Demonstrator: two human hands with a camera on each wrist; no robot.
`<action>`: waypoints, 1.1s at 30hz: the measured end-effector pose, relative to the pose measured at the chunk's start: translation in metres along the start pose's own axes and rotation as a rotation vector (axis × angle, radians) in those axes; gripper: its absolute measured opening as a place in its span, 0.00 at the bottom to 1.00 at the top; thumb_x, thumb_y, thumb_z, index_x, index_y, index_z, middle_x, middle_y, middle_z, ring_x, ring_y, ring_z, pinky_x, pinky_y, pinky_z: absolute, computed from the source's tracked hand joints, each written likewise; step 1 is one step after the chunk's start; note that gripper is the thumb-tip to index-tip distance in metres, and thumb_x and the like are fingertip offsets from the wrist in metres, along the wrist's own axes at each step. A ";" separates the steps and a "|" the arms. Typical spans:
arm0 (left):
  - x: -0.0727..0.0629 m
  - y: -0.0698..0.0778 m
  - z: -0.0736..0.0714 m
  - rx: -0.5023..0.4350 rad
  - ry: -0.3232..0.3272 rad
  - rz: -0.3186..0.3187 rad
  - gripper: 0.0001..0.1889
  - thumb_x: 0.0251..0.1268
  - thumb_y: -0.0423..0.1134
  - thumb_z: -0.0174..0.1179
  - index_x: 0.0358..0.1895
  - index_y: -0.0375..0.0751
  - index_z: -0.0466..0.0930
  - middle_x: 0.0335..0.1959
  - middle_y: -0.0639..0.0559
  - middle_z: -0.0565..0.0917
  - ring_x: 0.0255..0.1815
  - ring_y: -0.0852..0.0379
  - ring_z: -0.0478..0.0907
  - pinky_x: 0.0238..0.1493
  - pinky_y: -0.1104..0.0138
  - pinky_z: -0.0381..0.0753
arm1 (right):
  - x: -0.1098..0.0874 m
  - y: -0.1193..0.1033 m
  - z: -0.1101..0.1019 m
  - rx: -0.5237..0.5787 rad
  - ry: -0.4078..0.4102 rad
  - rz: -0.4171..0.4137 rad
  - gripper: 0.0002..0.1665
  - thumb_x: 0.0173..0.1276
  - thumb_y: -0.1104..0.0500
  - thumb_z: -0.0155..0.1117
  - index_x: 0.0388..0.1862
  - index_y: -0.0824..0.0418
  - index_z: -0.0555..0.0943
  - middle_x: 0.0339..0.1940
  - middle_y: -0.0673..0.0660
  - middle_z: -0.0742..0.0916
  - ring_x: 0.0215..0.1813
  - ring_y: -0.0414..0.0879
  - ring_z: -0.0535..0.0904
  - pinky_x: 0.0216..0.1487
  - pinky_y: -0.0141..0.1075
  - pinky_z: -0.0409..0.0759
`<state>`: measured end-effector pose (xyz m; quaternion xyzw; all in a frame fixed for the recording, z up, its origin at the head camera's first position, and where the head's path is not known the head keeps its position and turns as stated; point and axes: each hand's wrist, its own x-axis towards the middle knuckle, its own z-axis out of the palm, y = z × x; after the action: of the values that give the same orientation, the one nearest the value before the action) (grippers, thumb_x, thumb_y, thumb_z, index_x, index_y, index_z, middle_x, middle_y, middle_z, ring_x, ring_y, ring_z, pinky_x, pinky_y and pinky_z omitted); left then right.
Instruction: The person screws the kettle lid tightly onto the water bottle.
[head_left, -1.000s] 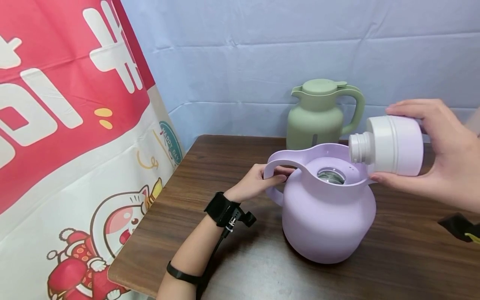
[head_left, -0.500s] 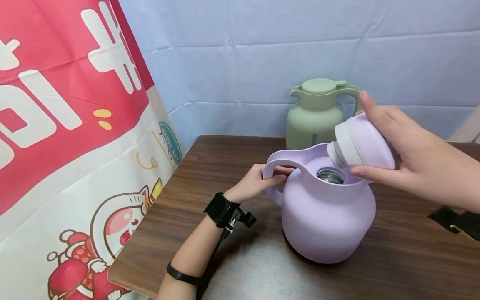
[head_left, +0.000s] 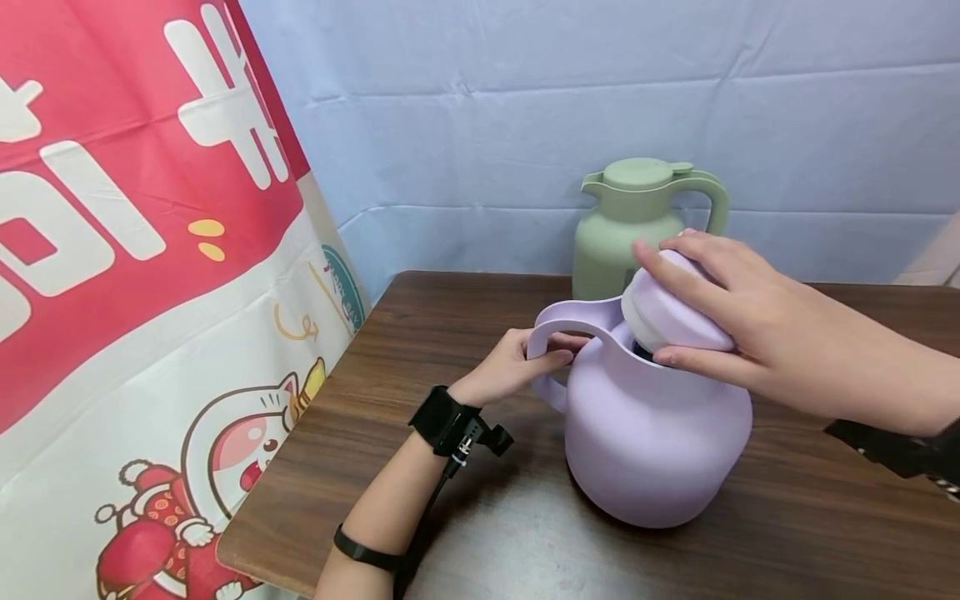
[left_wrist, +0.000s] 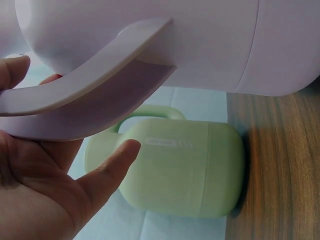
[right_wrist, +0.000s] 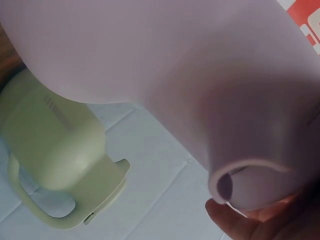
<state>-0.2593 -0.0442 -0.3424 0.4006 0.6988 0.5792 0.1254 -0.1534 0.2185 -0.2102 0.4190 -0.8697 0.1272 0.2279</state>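
A lilac vacuum jug (head_left: 656,450) stands upright on the wooden table. Its handle (head_left: 538,342) points left, and my left hand (head_left: 504,365) grips it; in the left wrist view one finger stretches out past the handle (left_wrist: 75,95). My right hand (head_left: 772,337) holds the lilac-and-white stopper lid (head_left: 678,304) from above, thumb on the near side and fingers over the far side. The lid sits tilted in the jug's mouth, its neck hidden inside the rim. In the right wrist view the jug's spout (right_wrist: 250,182) is near my fingers, and the lid is mostly hidden.
A green jug (head_left: 633,229) stands behind the lilac one, close to the pale blue backdrop (head_left: 480,150). To the left of the table (head_left: 442,308) hangs a red and white printed cloth (head_left: 150,350). A black strap with a cable (head_left: 446,421) is on my left wrist.
My right hand has carried the lid leftward and down from beside the jug's rim into its mouth, turning it from sideways to neck-down. My left hand stays on the handle.
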 end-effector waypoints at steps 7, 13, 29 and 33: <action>0.002 -0.001 0.000 -0.010 -0.009 0.008 0.15 0.71 0.34 0.54 0.56 0.33 0.79 0.52 0.49 0.82 0.53 0.59 0.78 0.55 0.62 0.75 | 0.003 0.001 0.009 -0.013 -0.006 -0.068 0.37 0.66 0.45 0.63 0.72 0.49 0.65 0.63 0.59 0.70 0.62 0.53 0.65 0.58 0.43 0.65; 0.001 0.001 -0.001 -0.002 -0.007 -0.001 0.15 0.71 0.37 0.55 0.56 0.37 0.80 0.51 0.52 0.83 0.52 0.58 0.78 0.53 0.63 0.76 | -0.004 -0.001 0.011 -0.002 -0.070 0.039 0.37 0.64 0.50 0.66 0.71 0.47 0.66 0.69 0.55 0.69 0.69 0.52 0.63 0.67 0.39 0.60; 0.000 0.001 -0.001 -0.022 -0.003 -0.004 0.15 0.71 0.36 0.55 0.56 0.35 0.79 0.51 0.50 0.83 0.52 0.58 0.79 0.56 0.63 0.75 | -0.013 0.015 -0.006 0.161 -0.230 0.059 0.40 0.69 0.66 0.50 0.77 0.46 0.54 0.76 0.46 0.58 0.74 0.39 0.48 0.63 0.19 0.43; 0.000 0.001 0.000 -0.032 -0.006 -0.003 0.15 0.71 0.36 0.54 0.56 0.35 0.79 0.51 0.50 0.83 0.52 0.57 0.79 0.56 0.62 0.75 | -0.012 0.021 -0.005 0.166 -0.214 0.056 0.40 0.67 0.65 0.54 0.76 0.45 0.56 0.75 0.45 0.60 0.72 0.39 0.50 0.63 0.20 0.45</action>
<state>-0.2587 -0.0445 -0.3417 0.3993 0.6898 0.5887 0.1349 -0.1623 0.2418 -0.2121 0.4234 -0.8867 0.1598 0.0949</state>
